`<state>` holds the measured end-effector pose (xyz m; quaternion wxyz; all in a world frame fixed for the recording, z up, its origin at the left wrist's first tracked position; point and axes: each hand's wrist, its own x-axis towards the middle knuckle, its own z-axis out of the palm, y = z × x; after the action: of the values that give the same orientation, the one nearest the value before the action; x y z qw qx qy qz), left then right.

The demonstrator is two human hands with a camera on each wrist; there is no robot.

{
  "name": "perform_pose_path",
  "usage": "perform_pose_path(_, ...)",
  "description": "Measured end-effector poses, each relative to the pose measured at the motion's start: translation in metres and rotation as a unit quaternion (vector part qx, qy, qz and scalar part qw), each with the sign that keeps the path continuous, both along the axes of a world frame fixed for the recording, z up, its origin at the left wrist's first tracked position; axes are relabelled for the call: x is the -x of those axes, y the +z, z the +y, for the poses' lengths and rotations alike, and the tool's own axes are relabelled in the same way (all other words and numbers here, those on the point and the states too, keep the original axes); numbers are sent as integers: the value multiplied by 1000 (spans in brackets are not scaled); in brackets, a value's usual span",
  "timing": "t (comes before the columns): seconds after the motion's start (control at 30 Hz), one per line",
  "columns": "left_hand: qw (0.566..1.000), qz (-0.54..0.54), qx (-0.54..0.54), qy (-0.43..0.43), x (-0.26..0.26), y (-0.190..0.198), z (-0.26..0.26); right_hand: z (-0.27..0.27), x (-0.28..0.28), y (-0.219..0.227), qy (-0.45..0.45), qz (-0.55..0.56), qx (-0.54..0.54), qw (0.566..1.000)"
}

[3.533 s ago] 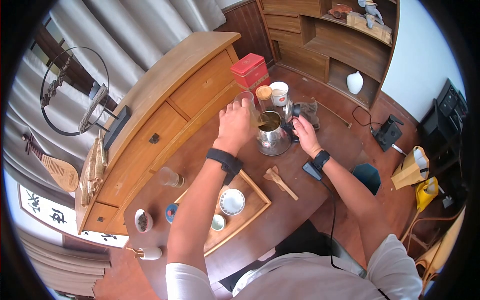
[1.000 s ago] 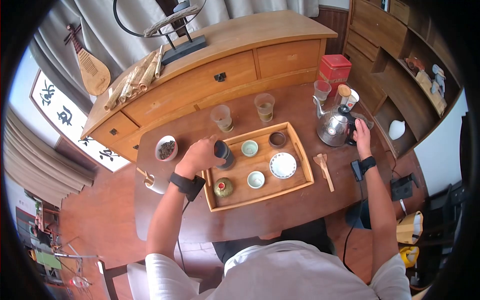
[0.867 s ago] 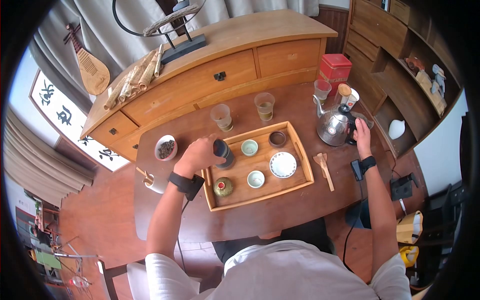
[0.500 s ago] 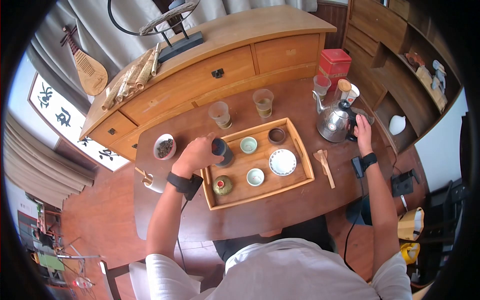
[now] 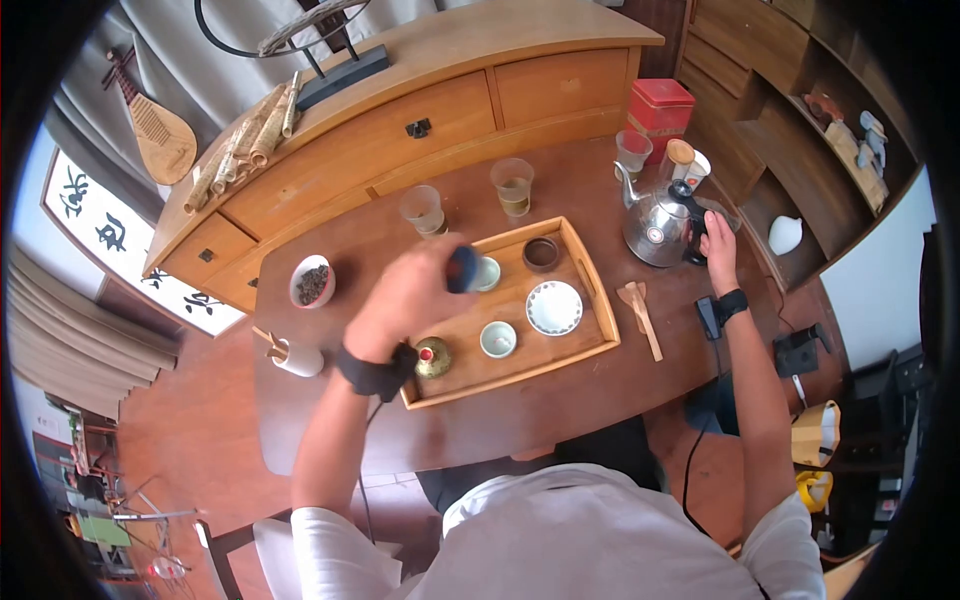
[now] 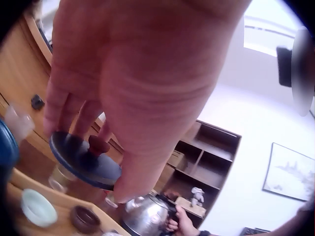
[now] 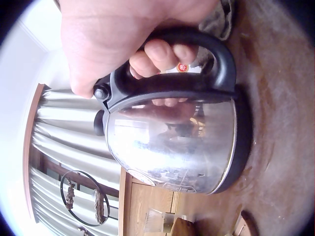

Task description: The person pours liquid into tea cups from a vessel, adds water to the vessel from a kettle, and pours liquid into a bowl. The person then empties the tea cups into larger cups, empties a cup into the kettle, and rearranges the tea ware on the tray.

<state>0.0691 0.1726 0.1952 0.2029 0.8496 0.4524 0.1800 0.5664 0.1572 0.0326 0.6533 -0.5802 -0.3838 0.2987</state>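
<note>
Dark blue round lid [image 6: 84, 160] pinched by knob in left hand [image 5: 415, 290] fingers, above wooden tray [image 5: 590, 290]; keep level. Right hand [image 5: 718, 250] clamped round steel kettle [image 5: 655, 228] handle, right of tray.

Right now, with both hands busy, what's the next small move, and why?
Probably raise the kettle with the right hand and bring it toward the tray. The left hand holds the dark blue lid by its knob, up above the tray, and the right hand already grips the kettle's handle.
</note>
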Motion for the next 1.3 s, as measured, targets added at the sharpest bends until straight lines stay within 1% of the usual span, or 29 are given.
perform_pose_path(0.03,999,-14,-18,-38,-15,-11,-6,0,1,-1,-10,6,-4,1000)
perform_pose_path(0.07,997,35,25,-61,-34,-8,-15,0,1,-2,-9,5,-2,1000)
perform_pose_path(0.1,995,5,16,-98,-48,-23,-19,0,1,-2,-9,7,-2,1000)
perform_pose_path(0.13,993,0,5,-120,-60,-37,-21,0,0,-2,-10,10,-4,1000)
perform_pose_path(0.17,991,6,-23,-132,-71,-45,-23,2,-3,-3,-13,8,-5,1000)
perform_pose_path(0.23,990,16,-25,-136,-88,-59,-23,1,-4,-4,12,9,-9,1000)
perform_pose_path(0.3,990,27,-25,-137,-96,-71,-19,-1,-2,-2,10,9,-9,1000)
perform_pose_path(0.37,990,42,-23,-135,-98,-71,-20,0,0,-2,-3,5,-7,1000)
perform_pose_path(0.43,991,65,5,-116,-99,-73,-23,1,-2,-1,1,10,-8,1000)
perform_pose_path(0.5,991,59,12,-124,-98,-75,-23,-3,0,-2,7,15,-7,1000)
perform_pose_path(0.63,990,46,-3,-137,-96,-81,-19,0,2,0,-16,9,2,1000)
perform_pose_path(0.67,989,47,-1,-137,-97,-84,-19,0,2,1,-12,2,-2,1000)
perform_pose_path(0.73,987,24,-49,-152,-96,-93,-22,-4,0,-2,-8,-3,1,1000)
perform_pose_path(0.8,988,33,-38,-148,-101,-99,-26,-2,-1,-2,10,19,-14,1000)
perform_pose_path(0.87,990,40,-14,-134,-107,-89,-31,-1,1,0,5,11,-10,1000)
perform_pose_path(0.9,990,41,-16,-134,-109,-89,-34,-2,2,1,-4,2,3,1000)
perform_pose_path(1.03,988,48,11,-144,-112,-94,-42,-1,7,3,-3,4,-11,1000)
perform_pose_path(1.1,989,2,29,-148,-108,-94,-42,-1,8,4,-25,-2,0,1000)
perform_pose_path(1.13,988,1,29,-149,-105,-92,-41,0,5,3,-26,-3,0,1000)
perform_pose_path(1.2,989,-21,37,-143,-96,-87,-36,-1,0,-1,4,1,-8,1000)
perform_pose_path(1.3,985,-5,72,-155,-83,-76,-29,1,-2,-4,10,17,-19,1000)
